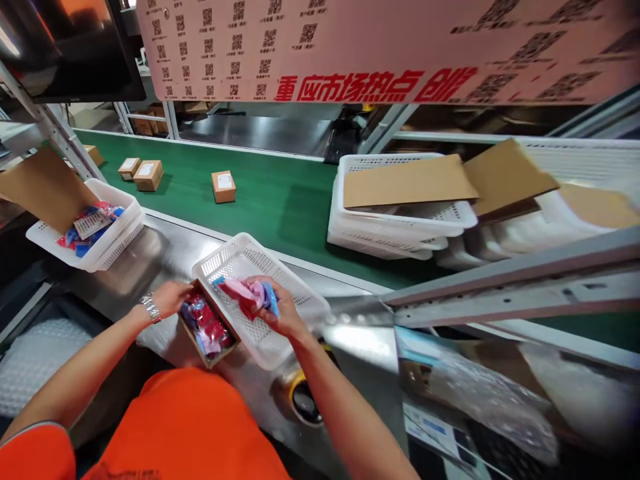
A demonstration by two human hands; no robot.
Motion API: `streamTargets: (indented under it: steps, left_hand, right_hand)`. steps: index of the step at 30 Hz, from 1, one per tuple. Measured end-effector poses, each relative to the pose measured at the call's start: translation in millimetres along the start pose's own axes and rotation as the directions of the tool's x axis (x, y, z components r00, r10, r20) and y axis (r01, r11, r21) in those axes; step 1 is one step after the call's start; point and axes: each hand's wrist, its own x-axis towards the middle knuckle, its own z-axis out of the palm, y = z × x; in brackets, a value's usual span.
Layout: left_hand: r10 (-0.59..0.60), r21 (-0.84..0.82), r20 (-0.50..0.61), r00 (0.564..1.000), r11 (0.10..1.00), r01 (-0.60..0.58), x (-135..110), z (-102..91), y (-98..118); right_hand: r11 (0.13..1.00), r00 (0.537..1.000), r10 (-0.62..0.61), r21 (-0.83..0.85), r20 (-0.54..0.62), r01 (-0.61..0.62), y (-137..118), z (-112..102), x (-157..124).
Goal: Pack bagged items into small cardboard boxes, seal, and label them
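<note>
My right hand (284, 312) is closed around a bunch of small soft packets (250, 293) in pink, red and blue, held over a white perforated plastic basket (300, 288). What the packets contain is too small to tell. My left hand (171, 297), with a metal watch on its wrist, grips the upper left edge of an open cardboard box (231, 348). Shiny red, pink and blue packets (209, 327) fill much of that box. It sits directly left of the basket, on the metal bench (190, 243).
Small cartons (223, 187) sit on the green conveyor belt (280, 200). At left, another basket (120, 233) holds packets and a cardboard flap. Stacked white baskets (385, 240) stand right, near a metal beam (525, 273). A tape roll (305, 400) lies by my right forearm.
</note>
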Motion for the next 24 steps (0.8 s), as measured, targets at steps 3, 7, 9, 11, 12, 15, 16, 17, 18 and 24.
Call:
streamTargets:
  steps: [3,7,9,11,12,15,16,17,18,24]
  left_hand:
    - [-0.022,-0.120,-0.172,0.985,0.993,0.001,-13,-10.9,-33]
    - [0.045,-0.234,-0.214,0.976,0.968,-0.095,-17,-3.2,-59]
    - [0.134,-0.248,-0.211,0.968,0.951,-0.185,-17,5.2,-61]
    - [0.236,-0.242,-0.210,0.949,0.928,-0.284,-16,13.9,-58]
    - [0.296,-0.234,-0.206,0.933,0.911,-0.340,-16,17.9,-56]
    - [0.475,-0.195,-0.170,0.863,0.843,-0.502,-14,27.9,-51]
    - [0.520,-0.181,-0.148,0.841,0.822,-0.540,-12,30.0,-49]
    - [0.549,-0.167,-0.122,0.827,0.810,-0.563,-10,31.3,-48]
    - [0.564,-0.151,-0.089,0.821,0.807,-0.571,-6,32.0,-45]
    - [0.359,0.083,0.268,0.894,0.916,-0.393,19,31.4,-16]
  right_hand:
    - [0.997,0.995,0.070,0.038,0.076,-0.073,-5,39,-11]
    - [0.966,0.972,0.213,-0.173,0.097,-0.194,8,96,-17]
    - [0.916,0.969,0.224,-0.364,0.106,-0.172,12,113,-25]
    - [0.822,0.972,0.214,-0.555,0.098,-0.125,9,121,-35]
    - [0.760,0.975,0.203,-0.641,0.084,-0.103,5,123,-40]
    - [0.601,0.983,0.157,-0.799,0.090,-0.023,-9,124,-49]
    - [0.579,0.977,0.162,-0.815,0.137,0.018,-12,125,-50]
    - [0.570,0.962,0.185,-0.819,0.200,0.061,-15,126,-50]
    - [0.569,0.936,0.228,-0.817,0.268,0.095,-15,127,-50]
    - [0.455,0.782,0.570,-0.889,0.252,-0.045,-2,140,-49]
